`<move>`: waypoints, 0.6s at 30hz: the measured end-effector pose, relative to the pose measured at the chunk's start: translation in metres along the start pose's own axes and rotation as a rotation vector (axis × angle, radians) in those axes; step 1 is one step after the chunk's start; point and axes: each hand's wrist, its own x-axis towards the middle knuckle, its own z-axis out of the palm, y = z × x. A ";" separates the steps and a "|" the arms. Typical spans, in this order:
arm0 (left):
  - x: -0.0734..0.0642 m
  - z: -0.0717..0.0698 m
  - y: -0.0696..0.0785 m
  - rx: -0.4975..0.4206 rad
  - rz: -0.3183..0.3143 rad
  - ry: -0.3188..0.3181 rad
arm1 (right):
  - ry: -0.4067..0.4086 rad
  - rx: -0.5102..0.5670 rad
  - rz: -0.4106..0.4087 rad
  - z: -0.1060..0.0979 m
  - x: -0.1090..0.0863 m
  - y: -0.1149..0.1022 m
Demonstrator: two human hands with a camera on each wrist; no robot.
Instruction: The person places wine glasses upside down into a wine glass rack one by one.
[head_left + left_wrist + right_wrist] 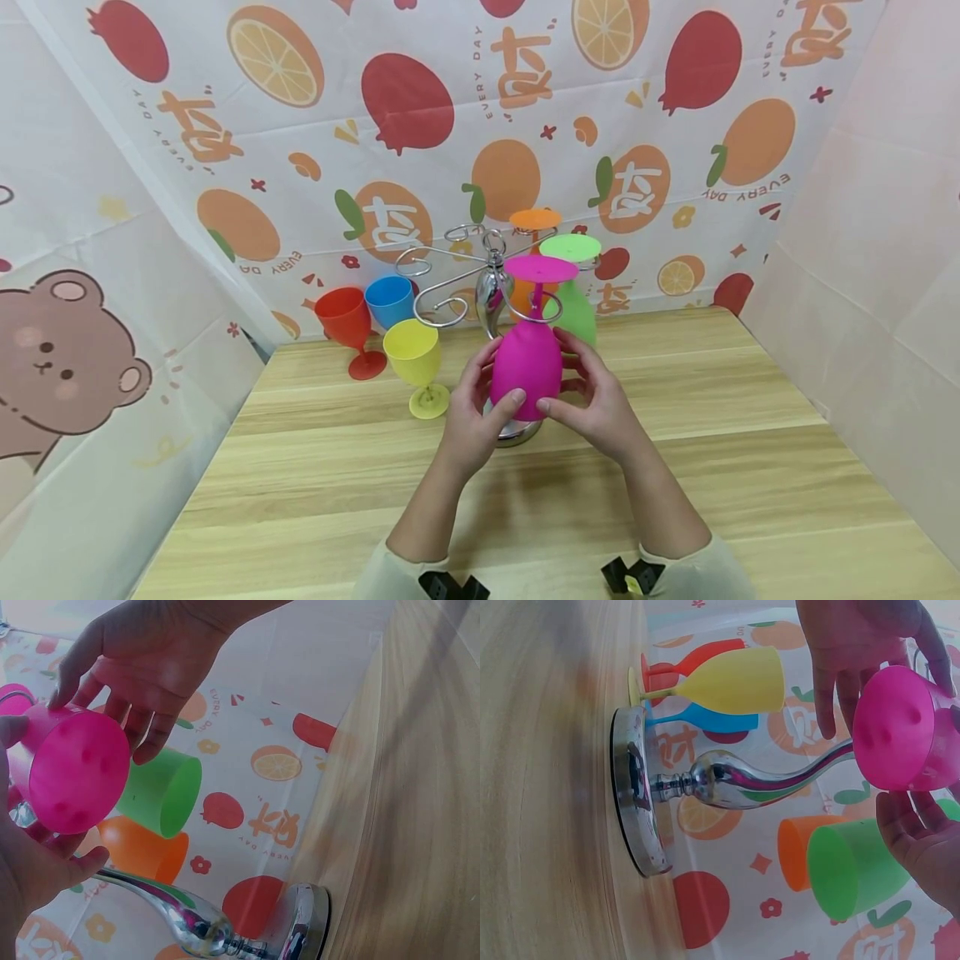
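A magenta goblet (527, 367) hangs upside down in a front loop of a chrome wire rack (491, 304), its flat foot above the loop. My left hand (471, 408) holds the bowl from the left and my right hand (600, 407) from the right, thumbs near the downward rim. In the left wrist view the goblet's open mouth (81, 772) faces the camera, with fingers around its sides. Behind it, a green goblet (573, 304) and an orange goblet (536, 219) also hang inverted, partly hidden.
To the rack's left, a red goblet (345, 321), a blue goblet (390, 302) and a yellow goblet (415, 354) stand upright on the wooden table (300, 500). Several curled rack arms reach left above them. The rack's round base (635, 791) rests on the table. Fruit-printed cloth (300, 167) hangs behind.
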 end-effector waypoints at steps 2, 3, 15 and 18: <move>0.000 0.000 0.000 -0.005 -0.003 -0.002 | 0.000 0.000 -0.002 0.000 0.000 0.000; 0.000 0.000 0.000 -0.006 -0.003 -0.002 | 0.001 0.000 -0.003 0.000 0.000 0.000; -0.001 0.000 0.002 0.052 0.013 0.015 | -0.006 0.005 0.003 0.000 0.002 0.003; -0.002 -0.001 0.002 0.053 0.018 0.017 | -0.006 0.004 0.002 0.000 0.002 0.003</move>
